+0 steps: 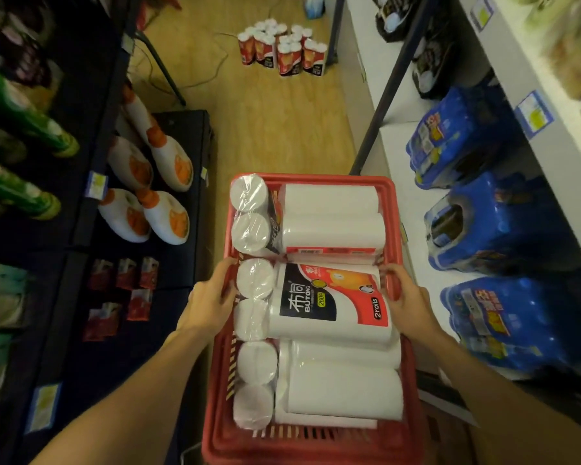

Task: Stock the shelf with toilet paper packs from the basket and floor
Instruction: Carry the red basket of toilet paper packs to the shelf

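Hardly begun, by my judgement: the red basket (391, 209) is full, more packs (282, 48) wait on the far floor. Left hand (208, 297) and right hand (405, 297) curl around the basket's side rims beside the middle two-roll pack (329, 303).

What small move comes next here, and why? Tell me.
Probably lift the middle pack straight up out of the red basket. The left hand and right hand sit at its two ends, and it lies on top of the other packs.

Toilet paper packs (282, 50) on floor (275, 122)
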### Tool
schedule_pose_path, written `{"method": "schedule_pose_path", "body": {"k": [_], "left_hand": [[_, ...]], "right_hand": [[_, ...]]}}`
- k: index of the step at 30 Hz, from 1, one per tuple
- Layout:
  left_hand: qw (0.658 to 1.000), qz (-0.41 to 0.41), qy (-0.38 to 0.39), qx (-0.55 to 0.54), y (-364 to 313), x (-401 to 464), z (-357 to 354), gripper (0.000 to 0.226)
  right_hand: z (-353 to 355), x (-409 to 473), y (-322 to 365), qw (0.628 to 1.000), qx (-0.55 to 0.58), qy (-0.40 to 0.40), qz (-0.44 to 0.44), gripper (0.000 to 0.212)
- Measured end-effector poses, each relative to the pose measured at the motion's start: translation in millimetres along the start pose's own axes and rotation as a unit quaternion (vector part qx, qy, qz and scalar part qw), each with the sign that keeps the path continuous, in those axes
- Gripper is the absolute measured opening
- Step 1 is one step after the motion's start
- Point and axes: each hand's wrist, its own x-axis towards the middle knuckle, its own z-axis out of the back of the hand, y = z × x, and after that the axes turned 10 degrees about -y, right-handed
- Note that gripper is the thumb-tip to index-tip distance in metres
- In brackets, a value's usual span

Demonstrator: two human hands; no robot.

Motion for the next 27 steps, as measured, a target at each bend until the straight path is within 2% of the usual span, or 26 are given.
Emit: {"method": "schedule_pose_path", "body": {"k": [6,14,27], "left_hand": [[0.999,0.018,-0.032,0.020,-40,57,10,0.041],[0.999,0.037,-0.012,0.012,-78,140,38,0.041],[0.999,0.000,-0.013,0.035,-118,350,102,0.041]], "right_hand": [[10,75,34,1.000,-0.022,0.022,0.000,0.024],[12,169,86,0.997,-0.070,0.034,0.015,0.023],[-25,336,198,0.999,-0.028,0.016,-0.004,0.031]]}}
